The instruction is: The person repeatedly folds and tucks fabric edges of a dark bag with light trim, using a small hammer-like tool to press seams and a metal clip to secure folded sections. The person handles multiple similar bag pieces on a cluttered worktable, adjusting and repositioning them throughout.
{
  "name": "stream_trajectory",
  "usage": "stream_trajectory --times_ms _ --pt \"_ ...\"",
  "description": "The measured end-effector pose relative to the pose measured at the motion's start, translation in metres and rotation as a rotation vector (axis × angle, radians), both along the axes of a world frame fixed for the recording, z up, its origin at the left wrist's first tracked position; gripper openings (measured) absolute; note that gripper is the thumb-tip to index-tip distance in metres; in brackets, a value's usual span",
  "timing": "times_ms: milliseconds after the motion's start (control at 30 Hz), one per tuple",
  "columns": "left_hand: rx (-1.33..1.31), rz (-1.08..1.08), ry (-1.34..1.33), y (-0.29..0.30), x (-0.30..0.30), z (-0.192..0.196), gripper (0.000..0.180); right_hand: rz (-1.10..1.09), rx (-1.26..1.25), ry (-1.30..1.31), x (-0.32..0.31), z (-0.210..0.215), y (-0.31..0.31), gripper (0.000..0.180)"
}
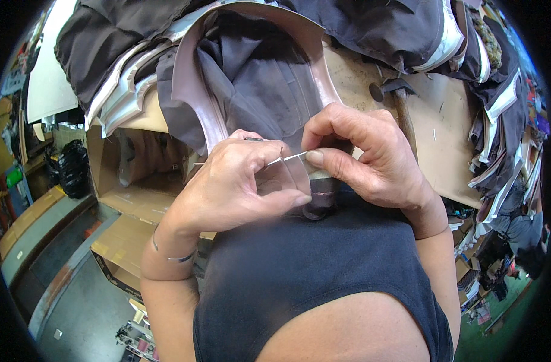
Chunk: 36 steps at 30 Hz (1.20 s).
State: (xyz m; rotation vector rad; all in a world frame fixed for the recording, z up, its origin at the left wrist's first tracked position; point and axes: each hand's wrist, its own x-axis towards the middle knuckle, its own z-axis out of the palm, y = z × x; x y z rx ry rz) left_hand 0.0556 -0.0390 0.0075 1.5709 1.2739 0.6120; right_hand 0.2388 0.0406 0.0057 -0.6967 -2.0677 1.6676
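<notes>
A pale pink leather-like piece (188,84) with a dark fabric lining (251,78) lies in front of me, its edges curving up in an arch. My left hand (227,181) grips the near end of this piece between thumb and fingers. A thin white strip (292,157) crosses the gap between my hands at that end. Thumb and forefinger of my right hand (369,160) pinch the strip's right end. Part of the pink piece is hidden behind both hands, and what lies under the left fingers cannot be made out.
A hammer (398,99) with a wooden handle lies on the tan work surface (441,130), right of my hands. Stacks of dark fabric pieces with white edges (122,48) surround it. At the left are an open cardboard box (131,196) and a black plastic bag (75,169).
</notes>
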Motion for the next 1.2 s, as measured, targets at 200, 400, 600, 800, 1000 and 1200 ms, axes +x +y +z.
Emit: stream_trajectory --times_ms 200,400,600,800,1000,1200 --pt "0.052 -0.019 0.115 0.0 0.0 -0.007 0.023 -0.008 0.027 -0.017 0.001 -0.002 -0.002 0.008" --pt "-0.005 -0.005 0.203 0.004 0.007 0.003 0.019 0.031 0.038 -0.034 0.004 -0.003 0.0 0.011" --pt "-0.149 0.221 -0.09 -0.001 -0.002 0.008 0.013 0.059 0.019 -0.063 0.004 -0.003 0.004 0.014" --pt "0.06 0.155 -0.021 -0.007 -0.007 0.006 0.015 0.054 -0.082 -0.056 0.001 -0.003 0.004 0.012" --pt "0.093 0.247 0.006 -0.008 0.0 0.002 0.012 0.03 -0.05 0.005 -0.001 -0.011 0.0 0.013" --pt "0.153 0.195 0.097 -0.01 -0.005 0.007 0.014 0.014 -0.147 -0.006 0.003 -0.013 -0.001 0.016"
